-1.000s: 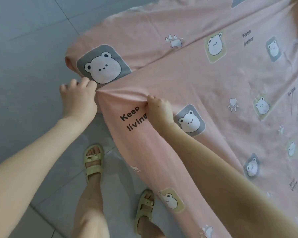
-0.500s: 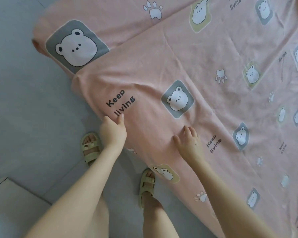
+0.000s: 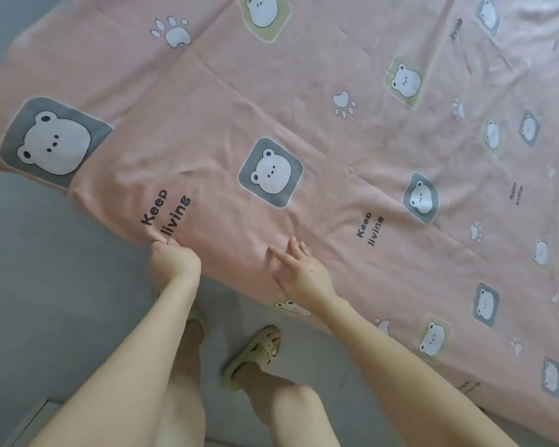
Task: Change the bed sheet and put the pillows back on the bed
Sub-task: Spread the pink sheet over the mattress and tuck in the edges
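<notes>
Since the earlier frame, left hand (image 3: 171,261) now pinches the sheet (image 3: 336,150) edge at centre frame; right hand (image 3: 304,272) lies beside it, fingers spread flat.

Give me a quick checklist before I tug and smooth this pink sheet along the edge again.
1. Left hand pinching the pink sheet near the "Keep living" print: ok.
2. Right hand open, flat on the sheet: ok.
3. Fabric between the hands smooth: not ok, small wrinkles.
4. Sheet corner tucked: cannot tell, hidden.
5. Sandals off the hanging edge: ok.
6. Pillows nearby: cannot tell, none in view.
</notes>
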`<action>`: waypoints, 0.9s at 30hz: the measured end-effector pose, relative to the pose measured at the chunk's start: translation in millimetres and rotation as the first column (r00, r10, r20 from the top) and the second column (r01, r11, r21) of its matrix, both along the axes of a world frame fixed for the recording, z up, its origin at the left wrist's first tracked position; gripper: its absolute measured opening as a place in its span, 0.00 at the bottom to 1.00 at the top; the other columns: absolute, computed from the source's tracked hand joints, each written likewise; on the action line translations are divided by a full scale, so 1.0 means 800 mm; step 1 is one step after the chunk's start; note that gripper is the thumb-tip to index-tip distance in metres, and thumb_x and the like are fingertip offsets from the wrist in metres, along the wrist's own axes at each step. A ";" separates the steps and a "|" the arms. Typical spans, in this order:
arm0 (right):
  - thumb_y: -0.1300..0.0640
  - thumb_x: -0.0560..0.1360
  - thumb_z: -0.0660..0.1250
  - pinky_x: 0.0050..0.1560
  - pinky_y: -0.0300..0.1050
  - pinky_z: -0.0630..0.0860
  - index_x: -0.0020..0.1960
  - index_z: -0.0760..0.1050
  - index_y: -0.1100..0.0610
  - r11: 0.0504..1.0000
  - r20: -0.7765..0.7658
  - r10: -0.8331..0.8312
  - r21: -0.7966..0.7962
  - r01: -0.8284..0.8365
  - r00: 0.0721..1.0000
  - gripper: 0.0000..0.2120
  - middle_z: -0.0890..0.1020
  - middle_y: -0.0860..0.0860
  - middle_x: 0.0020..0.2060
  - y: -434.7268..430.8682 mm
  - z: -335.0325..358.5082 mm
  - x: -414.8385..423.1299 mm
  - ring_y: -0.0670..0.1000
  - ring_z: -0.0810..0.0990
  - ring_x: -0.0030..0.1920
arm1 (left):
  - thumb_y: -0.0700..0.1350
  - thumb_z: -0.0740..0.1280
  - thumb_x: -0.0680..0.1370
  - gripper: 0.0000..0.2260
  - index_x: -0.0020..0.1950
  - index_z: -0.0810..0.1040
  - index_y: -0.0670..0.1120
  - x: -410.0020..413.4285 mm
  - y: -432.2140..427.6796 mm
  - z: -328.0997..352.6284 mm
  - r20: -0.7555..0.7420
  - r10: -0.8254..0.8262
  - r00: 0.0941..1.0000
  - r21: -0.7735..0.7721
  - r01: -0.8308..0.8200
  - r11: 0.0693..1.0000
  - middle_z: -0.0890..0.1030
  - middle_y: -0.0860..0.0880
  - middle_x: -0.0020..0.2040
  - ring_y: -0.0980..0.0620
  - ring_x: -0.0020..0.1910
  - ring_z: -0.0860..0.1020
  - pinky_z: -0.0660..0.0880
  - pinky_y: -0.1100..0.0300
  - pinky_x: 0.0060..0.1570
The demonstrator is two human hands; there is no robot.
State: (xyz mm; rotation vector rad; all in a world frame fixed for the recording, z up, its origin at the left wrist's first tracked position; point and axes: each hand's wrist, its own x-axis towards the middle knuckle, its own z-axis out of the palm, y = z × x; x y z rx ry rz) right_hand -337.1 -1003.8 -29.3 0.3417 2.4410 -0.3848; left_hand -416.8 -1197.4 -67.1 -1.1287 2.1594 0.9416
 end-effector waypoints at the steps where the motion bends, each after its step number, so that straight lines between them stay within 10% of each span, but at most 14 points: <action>1: 0.50 0.78 0.61 0.63 0.44 0.67 0.72 0.64 0.43 0.990 -0.068 -0.127 -0.072 0.122 0.990 0.23 0.70 0.52 0.70 0.021 0.009 -0.007 0.53 0.69 0.69 | 0.44 0.53 0.82 0.15 0.59 0.73 0.36 -0.002 0.012 0.010 0.062 -0.114 0.992 -0.027 0.116 0.993 0.76 0.35 0.58 0.35 0.57 0.75 0.72 0.47 0.54; 5: 0.49 0.78 0.61 0.64 0.45 0.65 0.75 0.60 0.48 0.960 -0.225 -0.253 0.067 0.273 0.941 0.26 0.69 0.52 0.70 0.121 0.025 -0.013 0.53 0.68 0.70 | 0.42 0.56 0.78 0.10 0.46 0.75 0.38 0.015 0.107 0.048 -0.029 -0.672 0.740 0.071 0.672 0.737 0.78 0.34 0.53 0.36 0.51 0.76 0.71 0.51 0.48; 9: 0.39 0.76 0.60 0.72 0.55 0.59 0.77 0.47 0.42 0.921 -0.003 -0.305 0.255 0.295 0.952 0.35 0.49 0.53 0.77 0.226 0.003 0.018 0.58 0.51 0.76 | 0.42 0.58 0.78 0.08 0.50 0.75 0.42 0.016 0.233 0.064 -0.292 -0.885 0.364 -0.067 0.915 0.399 0.78 0.40 0.52 0.39 0.51 0.74 0.69 0.53 0.45; 15: 0.33 0.75 0.56 0.70 0.56 0.61 0.75 0.44 0.37 0.904 0.140 -0.416 0.168 0.393 0.898 0.34 0.41 0.51 0.77 0.229 -0.028 0.245 0.57 0.44 0.77 | 0.41 0.60 0.77 0.18 0.67 0.73 0.46 0.049 0.364 0.062 -0.322 -0.946 -0.030 -0.231 0.972 0.048 0.73 0.39 0.62 0.38 0.62 0.69 0.69 0.51 0.58; 19: 0.38 0.78 0.55 0.65 0.50 0.69 0.75 0.55 0.39 0.857 0.327 -0.508 0.101 0.505 0.797 0.26 0.58 0.51 0.76 0.236 0.012 0.340 0.55 0.63 0.72 | 0.41 0.59 0.77 0.22 0.71 0.68 0.49 0.093 0.417 0.082 -0.200 -0.962 -0.187 -0.219 0.965 -0.142 0.70 0.41 0.66 0.40 0.64 0.68 0.69 0.52 0.61; 27: 0.47 0.80 0.56 0.60 0.46 0.71 0.75 0.61 0.47 0.419 -0.054 -0.905 0.074 0.905 0.423 0.23 0.74 0.50 0.67 0.356 0.102 0.397 0.54 0.70 0.68 | 0.42 0.58 0.78 0.22 0.73 0.65 0.51 0.182 0.539 0.148 -0.216 -0.855 -0.472 -0.303 0.865 -0.401 0.70 0.46 0.67 0.44 0.65 0.68 0.68 0.56 0.59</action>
